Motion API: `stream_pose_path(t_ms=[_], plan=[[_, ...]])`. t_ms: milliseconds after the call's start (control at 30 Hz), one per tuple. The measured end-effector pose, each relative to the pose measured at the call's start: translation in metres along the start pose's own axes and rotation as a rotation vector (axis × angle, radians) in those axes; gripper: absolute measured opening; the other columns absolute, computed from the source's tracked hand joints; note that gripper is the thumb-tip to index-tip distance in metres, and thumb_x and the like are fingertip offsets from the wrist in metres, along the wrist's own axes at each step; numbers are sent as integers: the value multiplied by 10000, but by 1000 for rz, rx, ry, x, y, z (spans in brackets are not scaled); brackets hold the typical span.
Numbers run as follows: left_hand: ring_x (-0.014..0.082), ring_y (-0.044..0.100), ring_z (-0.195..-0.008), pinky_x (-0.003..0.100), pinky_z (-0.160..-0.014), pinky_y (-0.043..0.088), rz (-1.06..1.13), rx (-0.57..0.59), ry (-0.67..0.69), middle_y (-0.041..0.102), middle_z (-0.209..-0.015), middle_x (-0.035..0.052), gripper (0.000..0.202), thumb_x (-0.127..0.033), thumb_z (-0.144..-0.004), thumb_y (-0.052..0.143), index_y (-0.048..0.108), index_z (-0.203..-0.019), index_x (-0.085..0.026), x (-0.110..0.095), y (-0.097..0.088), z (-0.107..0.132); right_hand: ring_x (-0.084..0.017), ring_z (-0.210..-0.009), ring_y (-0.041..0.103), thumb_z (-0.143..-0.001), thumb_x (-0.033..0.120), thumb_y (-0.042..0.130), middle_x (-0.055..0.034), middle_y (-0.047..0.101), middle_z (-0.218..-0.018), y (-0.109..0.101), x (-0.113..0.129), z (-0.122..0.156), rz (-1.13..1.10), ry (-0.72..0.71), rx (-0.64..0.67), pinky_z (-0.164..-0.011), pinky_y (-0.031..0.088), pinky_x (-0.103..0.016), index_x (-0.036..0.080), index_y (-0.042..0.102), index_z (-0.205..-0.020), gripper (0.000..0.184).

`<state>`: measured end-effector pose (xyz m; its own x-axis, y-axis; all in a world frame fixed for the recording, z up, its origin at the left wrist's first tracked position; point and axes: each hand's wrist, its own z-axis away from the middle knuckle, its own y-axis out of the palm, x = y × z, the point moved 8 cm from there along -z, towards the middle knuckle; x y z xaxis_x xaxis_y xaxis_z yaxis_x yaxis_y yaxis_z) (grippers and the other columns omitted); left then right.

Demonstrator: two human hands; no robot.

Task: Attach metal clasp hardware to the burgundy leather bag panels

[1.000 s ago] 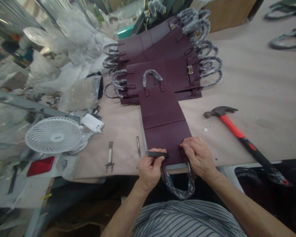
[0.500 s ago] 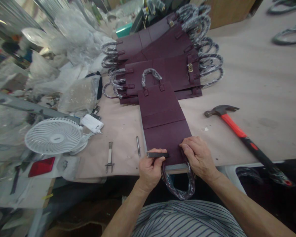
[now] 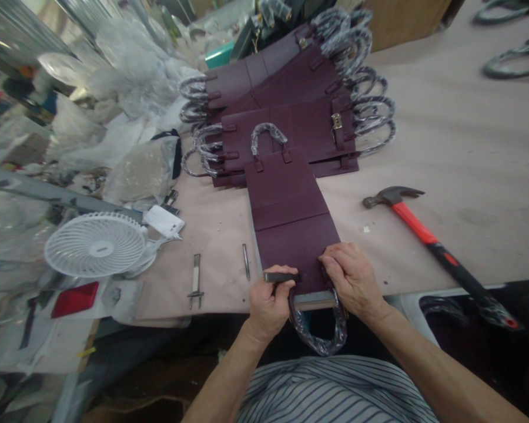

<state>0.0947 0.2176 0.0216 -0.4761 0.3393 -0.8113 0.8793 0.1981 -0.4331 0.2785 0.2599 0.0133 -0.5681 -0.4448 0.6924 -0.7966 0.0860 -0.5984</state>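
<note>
A flat dark-purple leather bag panel point(image 3: 291, 217) lies on the table in front of me, one plastic-wrapped handle point(image 3: 268, 134) at its far end and another point(image 3: 320, 329) hanging over the table's near edge. My left hand point(image 3: 268, 305) is closed on a small dark flat metal tool point(image 3: 280, 276) laid across the panel's near left corner. My right hand point(image 3: 352, 279) is closed, its fingertips pressing the panel's near right edge by the handle tab.
A pile of similar purple panels with wrapped handles point(image 3: 291, 106) sits behind. A red-and-black hammer point(image 3: 432, 247) lies to the right. Left of the panel are a thin metal punch point(image 3: 245, 261), a metal tool point(image 3: 196, 281), a white fan point(image 3: 97, 244) and plastic bags point(image 3: 141, 167).
Almost nothing has moved; both hands stay at the panel's near edge, and the view has shifted slightly.
</note>
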Motion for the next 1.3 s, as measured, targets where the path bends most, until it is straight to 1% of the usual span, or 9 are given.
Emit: stream_pose_path(t_ms=[267,433,633,767,900,1000,1100,1200,1300], plan=[[171,721,-881,286,-819,589,-86,13,67,737,-936,74,144,-140,-943,526,648,-1015,-162,-11,5,-4,-206,-886,555,-1019,249,451,-50,649,-903,0,-2,2,-4,0,-8,-804,389,-385,196,636,-882,236],[166,721,-870,282,-822,586,-53,11,38,737,-918,54,126,-137,-939,535,632,-1009,-176,-7,5,-4,-205,-875,570,-1009,269,471,-43,658,-892,-2,-2,-1,-46,26,-5,-799,401,-383,204,639,-871,227],[169,722,-891,281,-825,591,-124,14,94,740,-936,63,130,-142,-943,526,633,-1011,-174,-10,6,-2,-190,-907,621,-990,291,505,-30,675,-935,-26,-7,6,-208,136,-54,-817,475,-339,228,661,-942,174],[176,729,-870,285,-801,602,-136,56,128,738,-934,77,138,-156,-956,503,628,-1010,-174,-13,10,-5,-222,-908,638,-957,332,520,-56,687,-944,-67,-22,22,2,256,-197,-853,492,-374,228,660,-938,176],[174,729,-840,282,-780,605,-130,66,126,733,-923,81,135,-168,-962,496,622,-1010,-176,-15,11,-7,-260,-915,644,-924,363,484,-106,703,-928,-103,-39,35,330,270,-260,-889,485,-414,204,660,-898,239],[175,726,-833,285,-776,604,-146,70,156,729,-925,80,134,-166,-961,495,618,-1012,-178,-19,12,-7,-310,-960,627,-916,401,439,-164,697,-979,-117,-54,39,598,260,-217,-907,461,-457,163,670,-930,332],[180,723,-840,282,-770,600,-163,79,209,723,-922,81,131,-149,-954,505,617,-1018,-174,-22,14,-5,-351,-1006,581,-926,424,426,-221,660,-1078,-125,-74,41,837,350,-126,-902,444,-474,99,675,-1055,430],[183,719,-841,282,-772,597,-162,55,211,721,-920,87,132,-136,-947,513,622,-1016,-164,-20,14,-4,-343,-953,559,-942,439,430,-229,633,-1066,-127,-93,41,937,482,16,-818,448,-428,66,633,-1182,487],[182,718,-870,288,-803,597,-136,30,185,727,-924,82,141,-135,-945,513,632,-1015,-163,-16,11,-2,-324,-906,547,-966,428,409,-217,618,-1034,-125,-101,39,977,509,99,-767,427,-389,69,619,-1183,469]])
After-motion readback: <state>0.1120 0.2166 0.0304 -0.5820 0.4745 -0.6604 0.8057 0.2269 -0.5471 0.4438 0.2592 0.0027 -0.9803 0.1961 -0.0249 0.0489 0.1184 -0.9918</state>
